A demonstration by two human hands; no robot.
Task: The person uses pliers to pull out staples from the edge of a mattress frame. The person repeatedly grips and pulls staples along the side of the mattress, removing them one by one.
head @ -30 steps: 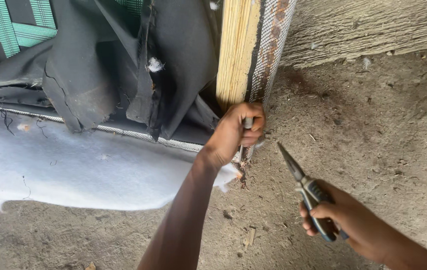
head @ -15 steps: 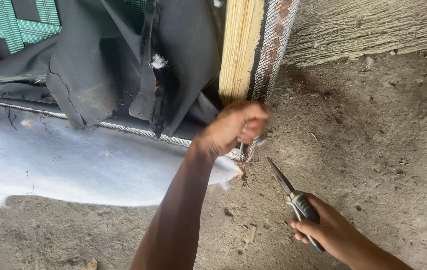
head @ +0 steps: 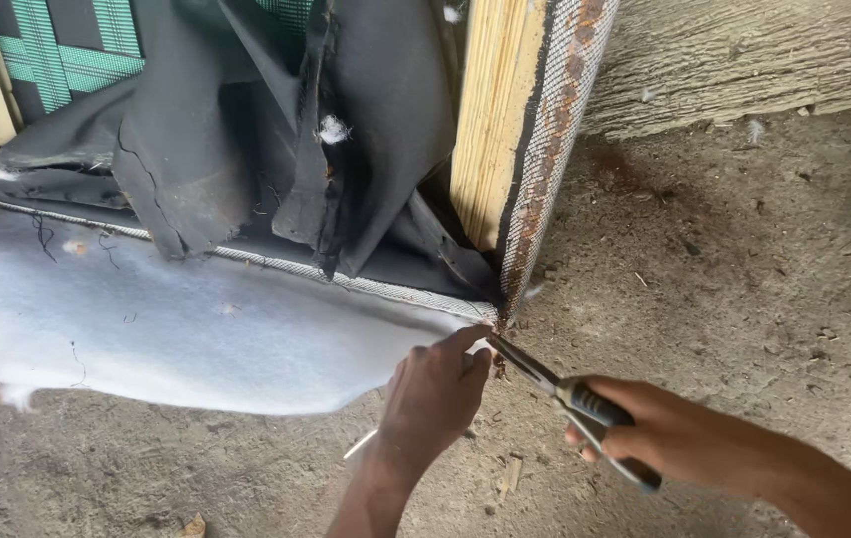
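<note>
Right now, quick notes:
Pliers: slim metal nose, grey-black grips, tip at mesh corner beside left fingertips.
Right hand: fist wrapped round grips.
Left hand: fingers bunched, pinching by rusty mesh strip.
Wadding: soft white sheet, left of it.

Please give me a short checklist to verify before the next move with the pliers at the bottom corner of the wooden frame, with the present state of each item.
1. Right hand grips the pliers by the handles: ok.
2. Pliers tip reaches the bottom corner of the mesh strip: ok.
3. Left hand steadies the corner, fingers beside the tip: ok, but very close.
4. Tip has actually caught a staple or nail: cannot tell.
5. Black fabric hangs away from the tip: ok.
6. White padding lies flat on the ground: ok.
</note>
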